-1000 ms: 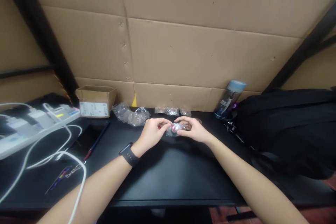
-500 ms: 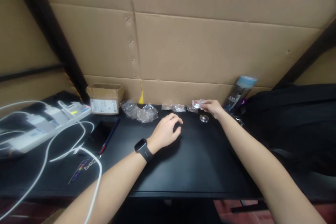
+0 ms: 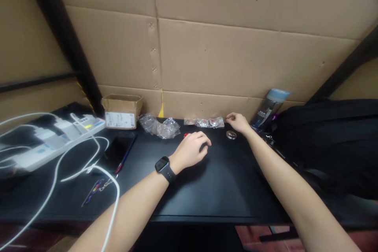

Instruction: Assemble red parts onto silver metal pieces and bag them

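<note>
My left hand (image 3: 192, 150), with a black smartwatch (image 3: 163, 164) at its wrist, hovers low over the black table. Its fingers are curved, the thumb stands apart, and nothing shows between them. A small red object (image 3: 186, 135) peeks out behind its knuckles, mostly hidden. Along the back edge lies a row of small clear plastic packets (image 3: 203, 122) with silvery and red contents. My right hand (image 3: 239, 123) is just right of the row, apart from it, fingers loosely bent and holding nothing visible. Just below that hand rests a round, shiny metal disc-like piece (image 3: 231, 135).
Crumpled clear plastic bags (image 3: 161, 126) lie beside an open cardboard box (image 3: 122, 112). At left are a power strip (image 3: 56, 138) with white cables, a dark phone (image 3: 116, 151) and a keychain (image 3: 96, 191). A blue-capped bottle (image 3: 267, 109) and black bag (image 3: 333, 145) stand right.
My right hand has let go of a plastic packet, which now lies at the right end of the row. The hand has drawn slightly away. My left hand looks much the same.
</note>
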{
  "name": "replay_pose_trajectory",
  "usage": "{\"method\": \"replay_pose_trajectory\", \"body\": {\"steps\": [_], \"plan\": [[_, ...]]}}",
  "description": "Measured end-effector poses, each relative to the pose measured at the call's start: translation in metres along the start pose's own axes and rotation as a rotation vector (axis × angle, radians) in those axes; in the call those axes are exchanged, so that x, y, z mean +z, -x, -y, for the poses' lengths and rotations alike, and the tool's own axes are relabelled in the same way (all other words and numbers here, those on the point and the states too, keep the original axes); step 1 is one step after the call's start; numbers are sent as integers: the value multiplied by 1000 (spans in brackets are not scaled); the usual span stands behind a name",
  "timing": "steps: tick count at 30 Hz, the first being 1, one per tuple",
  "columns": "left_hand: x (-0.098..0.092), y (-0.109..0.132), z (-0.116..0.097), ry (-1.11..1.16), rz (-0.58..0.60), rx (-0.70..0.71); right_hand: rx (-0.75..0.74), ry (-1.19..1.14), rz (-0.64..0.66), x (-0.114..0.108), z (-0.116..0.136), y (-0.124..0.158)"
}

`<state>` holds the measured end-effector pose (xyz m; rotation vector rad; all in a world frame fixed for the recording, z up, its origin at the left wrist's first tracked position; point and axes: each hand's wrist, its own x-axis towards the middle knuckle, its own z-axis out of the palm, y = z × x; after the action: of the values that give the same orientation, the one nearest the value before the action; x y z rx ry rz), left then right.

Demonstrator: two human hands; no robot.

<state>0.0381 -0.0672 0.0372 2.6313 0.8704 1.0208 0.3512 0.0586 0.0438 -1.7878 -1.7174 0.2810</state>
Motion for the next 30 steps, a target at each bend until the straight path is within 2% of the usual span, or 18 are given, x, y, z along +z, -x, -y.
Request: {"method": "replay_pose_trajectory", "body": {"steps": [5, 6, 11, 17, 22, 27, 30], "plan": [[-9, 0, 13, -194, 33, -43, -157, -21, 282, -18, -27, 33], [-11, 0, 17, -229, 29, -58, -187, -37, 302, -18, -33, 38], [-19, 1, 35, -259, 16, -143, -241, -61, 260, -12, -48, 47], [-19, 2, 46, -235, 31, -183, -320, -40, 261, -12, -42, 51], [-32, 2, 57, -309, -44, -234, -336, -81, 253, -18, -40, 55], [-56, 7, 70, -389, -113, -271, -362, -97, 184, -25, -26, 60], [-60, 9, 76, -346, -68, -239, -423, -92, 200, -23, -8, 70]]}}
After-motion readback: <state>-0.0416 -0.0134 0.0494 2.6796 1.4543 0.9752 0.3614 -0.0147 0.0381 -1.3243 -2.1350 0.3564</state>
